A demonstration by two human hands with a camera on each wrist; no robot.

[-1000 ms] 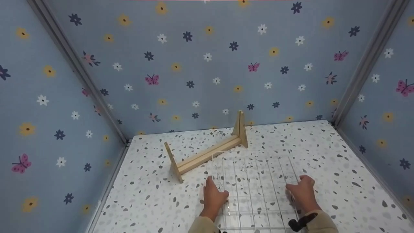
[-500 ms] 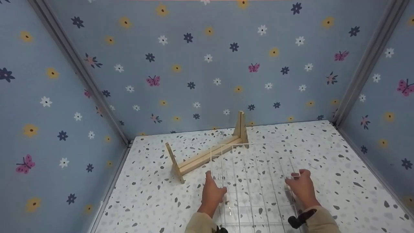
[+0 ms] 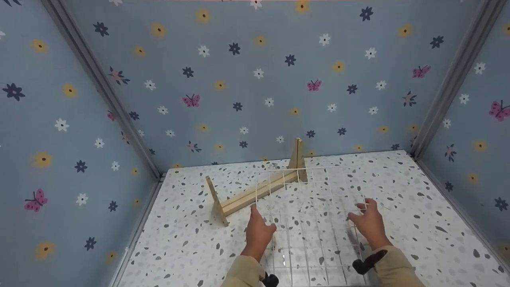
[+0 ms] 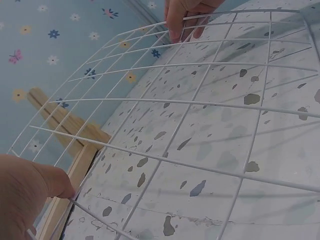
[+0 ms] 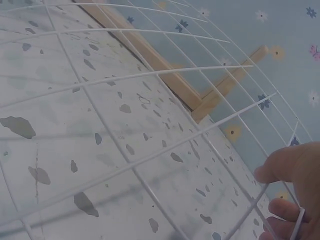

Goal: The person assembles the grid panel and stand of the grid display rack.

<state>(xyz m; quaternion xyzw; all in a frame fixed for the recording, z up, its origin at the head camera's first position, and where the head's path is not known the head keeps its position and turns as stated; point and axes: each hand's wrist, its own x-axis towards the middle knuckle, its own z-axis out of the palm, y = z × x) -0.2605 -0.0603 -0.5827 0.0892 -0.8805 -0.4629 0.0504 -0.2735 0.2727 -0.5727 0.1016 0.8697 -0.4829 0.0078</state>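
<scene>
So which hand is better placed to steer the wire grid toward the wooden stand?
Probably the left hand: it grips the wire grid on the side nearer the wooden stand. The right hand holds the opposite edge, farther from the stand, so it seems better suited to steadying.

Both arms reach forward from the near side, beige sleeves (image 3: pixel 393 266) at the wrists. Left hand (image 3: pixel 258 234) and right hand (image 3: pixel 369 223) well apart, roughly level, over the near half of the surface (image 3: pixel 179 255), far from its far edge; right hand slightly farther forward. Both grip, thumbs turned inward toward each other. Left fingers point toward the far edge. Right thumb extended, fingers curled under. Dark band on the right wrist.
</scene>
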